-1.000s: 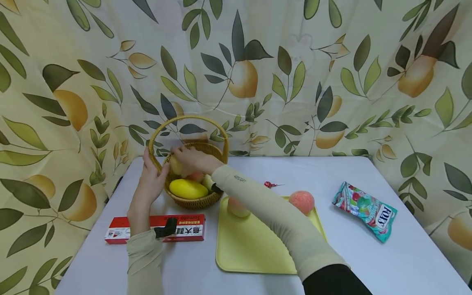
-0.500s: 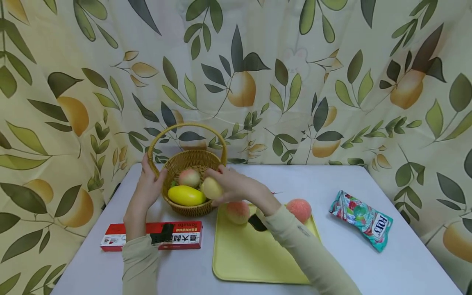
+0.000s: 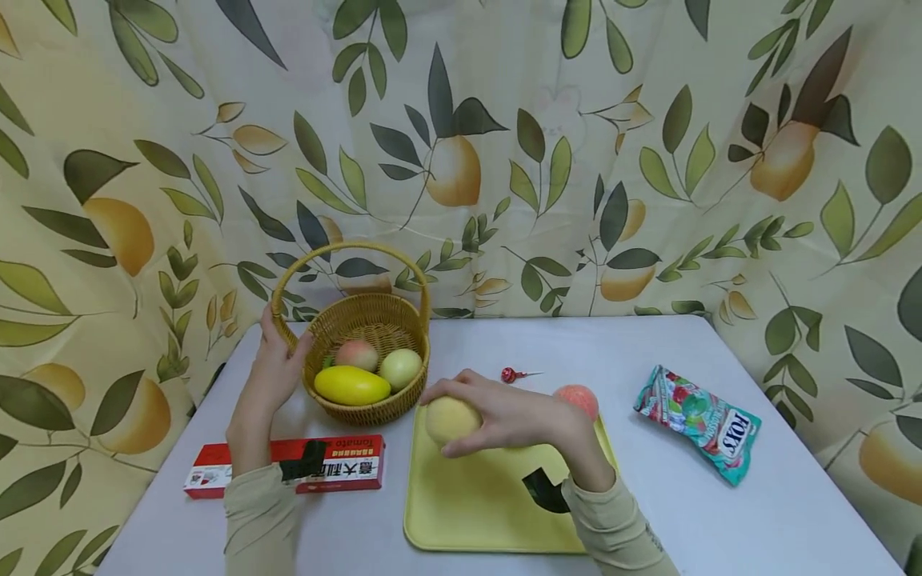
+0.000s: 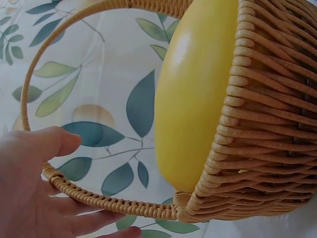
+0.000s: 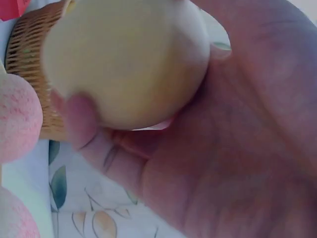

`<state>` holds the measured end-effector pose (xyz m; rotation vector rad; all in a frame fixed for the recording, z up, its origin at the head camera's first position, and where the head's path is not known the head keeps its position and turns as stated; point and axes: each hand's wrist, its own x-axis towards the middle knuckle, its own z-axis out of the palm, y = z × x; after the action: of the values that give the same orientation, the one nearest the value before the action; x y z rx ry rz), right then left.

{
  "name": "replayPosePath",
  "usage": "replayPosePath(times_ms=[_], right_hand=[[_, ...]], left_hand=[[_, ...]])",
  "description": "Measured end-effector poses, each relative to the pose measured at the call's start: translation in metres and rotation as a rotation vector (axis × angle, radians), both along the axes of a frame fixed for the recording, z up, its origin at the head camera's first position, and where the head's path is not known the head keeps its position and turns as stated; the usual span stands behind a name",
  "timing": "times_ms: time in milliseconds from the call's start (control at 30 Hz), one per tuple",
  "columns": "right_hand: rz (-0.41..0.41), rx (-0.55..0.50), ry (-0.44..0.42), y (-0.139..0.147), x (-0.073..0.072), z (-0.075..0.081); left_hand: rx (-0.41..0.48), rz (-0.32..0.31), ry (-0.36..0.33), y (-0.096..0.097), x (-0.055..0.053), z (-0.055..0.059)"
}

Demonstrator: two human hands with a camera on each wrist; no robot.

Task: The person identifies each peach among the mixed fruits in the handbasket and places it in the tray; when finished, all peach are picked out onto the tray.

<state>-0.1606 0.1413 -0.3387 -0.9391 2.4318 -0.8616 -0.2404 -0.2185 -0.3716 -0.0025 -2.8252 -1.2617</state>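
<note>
My right hand (image 3: 504, 412) grips a pale yellow round fruit (image 3: 451, 421) above the yellow tray (image 3: 475, 512), fingers and thumb curled round it; the right wrist view shows the fruit (image 5: 129, 59) up close. My left hand (image 3: 266, 376) stays at the side of the wicker basket (image 3: 374, 412). Its handle (image 4: 109, 202) runs between the thumb and the nearly straight fingers. Inside the basket lie a long bright yellow fruit (image 3: 353, 386), a pink-cream peach (image 3: 356, 354) and a pale green fruit (image 3: 401, 370). One peach (image 3: 579, 400) shows on the tray's far right.
A red box (image 3: 353, 462) lies in front of the basket, partly behind the left wrist. Behind the tray is a red lollipop (image 3: 510, 374). A teal candy bag (image 3: 699, 424) lies at the right. A leaf-patterned curtain (image 3: 461, 176) hangs behind the table.
The right hand has come out of the basket with the pale yellow fruit and moved right, over the tray. It now covers the tray's left peach. The left hand stays by the handle.
</note>
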Motion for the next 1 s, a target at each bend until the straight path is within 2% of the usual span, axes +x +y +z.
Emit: replayPosePath(times_ms=[100, 233, 367, 500, 600, 800, 1000], right_hand=[[0.062, 0.041, -0.025, -0.009, 0.004, -0.004], [0.1, 0.107, 0.006, -0.024, 0.007, -0.011], [0.092, 0.209, 0.015, -0.039, 0.01, -0.016], [0.04, 0.374, 0.008, -0.047, 0.016, -0.019], [-0.008, 0.459, -0.006, -0.051, 0.021, -0.022], [-0.044, 0.508, -0.045, -0.056, 0.029, -0.029], [-0.05, 0.518, -0.014, -0.062, 0.034, -0.036]], left_hand=[[0.003, 0.013, 0.009, -0.005, 0.003, -0.004], [0.016, 0.002, 0.032, -0.003, 0.001, -0.004], [-0.007, 0.007, 0.065, -0.001, -0.001, 0.0], [-0.013, -0.002, 0.082, -0.001, -0.003, 0.003], [-0.007, -0.006, 0.075, -0.001, -0.004, 0.003], [-0.013, 0.013, 0.051, -0.001, -0.001, -0.001], [-0.006, 0.011, 0.047, -0.001, -0.001, -0.005]])
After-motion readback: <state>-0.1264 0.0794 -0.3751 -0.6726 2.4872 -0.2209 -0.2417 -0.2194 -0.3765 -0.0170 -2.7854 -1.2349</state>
